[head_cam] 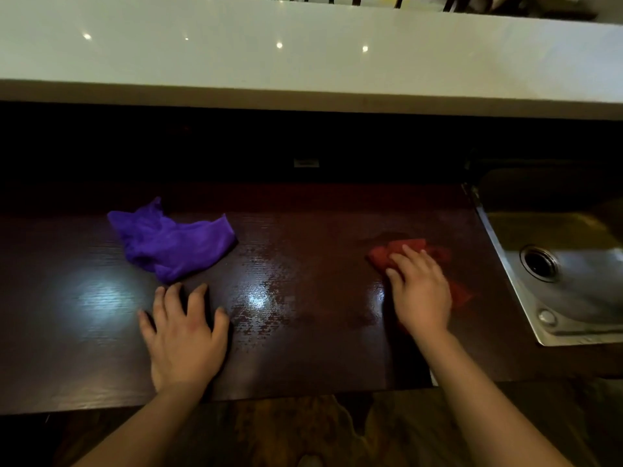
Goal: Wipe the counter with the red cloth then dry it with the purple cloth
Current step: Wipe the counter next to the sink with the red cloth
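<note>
The dark wooden counter [303, 348] fills the middle of the head view, with wet streaks shining near its centre. My right hand [419, 291] presses flat on the red cloth [404, 251] on the right part of the counter, close to the sink; red fabric shows above and to the right of the hand. The purple cloth [172, 241] lies crumpled on the left part of the counter, untouched. My left hand [183, 335] rests flat on the counter just below the purple cloth, fingers spread, holding nothing.
A steel sink [566, 274] with a round drain is set into the counter at the right. A raised white ledge [303, 55] runs across the back, with a dark recess beneath it. The counter's front edge is near my forearms.
</note>
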`<state>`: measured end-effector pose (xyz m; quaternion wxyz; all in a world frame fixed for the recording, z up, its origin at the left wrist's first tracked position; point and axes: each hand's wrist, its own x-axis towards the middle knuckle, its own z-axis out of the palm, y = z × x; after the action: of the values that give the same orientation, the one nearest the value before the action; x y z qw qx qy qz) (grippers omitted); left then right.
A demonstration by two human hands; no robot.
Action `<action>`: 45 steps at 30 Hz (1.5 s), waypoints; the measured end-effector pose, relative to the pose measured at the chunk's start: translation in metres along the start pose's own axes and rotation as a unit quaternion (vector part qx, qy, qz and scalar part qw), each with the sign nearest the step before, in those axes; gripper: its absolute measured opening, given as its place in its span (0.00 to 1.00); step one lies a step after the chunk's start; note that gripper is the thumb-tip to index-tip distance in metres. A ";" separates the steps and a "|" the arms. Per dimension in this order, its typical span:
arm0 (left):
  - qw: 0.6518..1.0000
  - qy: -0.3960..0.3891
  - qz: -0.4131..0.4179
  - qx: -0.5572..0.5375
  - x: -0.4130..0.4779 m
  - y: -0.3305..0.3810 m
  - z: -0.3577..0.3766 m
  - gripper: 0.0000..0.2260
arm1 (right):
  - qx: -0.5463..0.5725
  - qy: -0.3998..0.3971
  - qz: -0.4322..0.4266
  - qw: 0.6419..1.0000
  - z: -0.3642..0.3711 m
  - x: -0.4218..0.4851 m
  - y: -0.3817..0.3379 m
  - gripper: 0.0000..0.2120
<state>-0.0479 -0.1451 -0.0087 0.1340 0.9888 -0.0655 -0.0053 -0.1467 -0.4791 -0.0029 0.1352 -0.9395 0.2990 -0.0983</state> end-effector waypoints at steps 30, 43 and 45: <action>0.999 0.031 0.002 0.010 0.004 -0.004 0.009 0.24 | -0.019 -0.079 -0.118 0.990 0.015 0.018 -0.031 0.18; 1.000 0.025 0.005 0.009 0.004 -0.005 0.009 0.26 | -0.028 -0.104 -0.205 0.973 0.017 -0.010 -0.033 0.18; 1.000 0.019 0.002 0.014 0.003 -0.004 0.009 0.26 | -0.032 -0.083 -0.108 0.990 0.020 0.034 -0.040 0.18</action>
<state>-0.0443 -0.1444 -0.0184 0.1218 0.9903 -0.0655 0.0151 -0.0926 -0.4637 -0.0057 0.1181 -0.9750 0.1865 -0.0244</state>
